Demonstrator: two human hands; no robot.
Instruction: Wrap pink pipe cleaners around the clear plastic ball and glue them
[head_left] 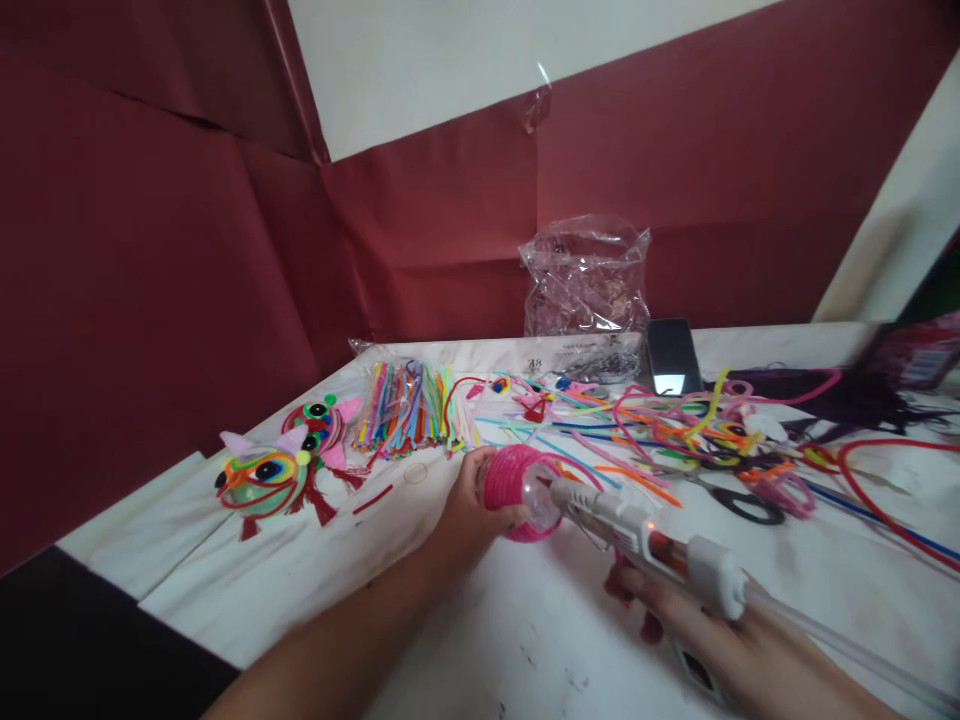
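Observation:
My left hand (480,500) is closed round a clear plastic bottle piece wrapped in bright pink pipe cleaner (514,482), holding it above the white table. Its clear round end faces right. In my right hand (682,610) is a white hot glue gun (611,515) with a small lit orange light. The nozzle points left and meets, or nearly meets, the clear end; contact is too blurred to tell. A glue stick (840,640) runs out of the gun's back over my right wrist.
Two decorated animal figures (262,480) with tassels stand at left. A bag of coloured pipe cleaners (409,405) lies behind my left hand. Loose pipe cleaners (637,430), black-handled scissors (746,505) and a phone (672,355) lie at right. A clear plastic bag (589,275) stands against the red backing.

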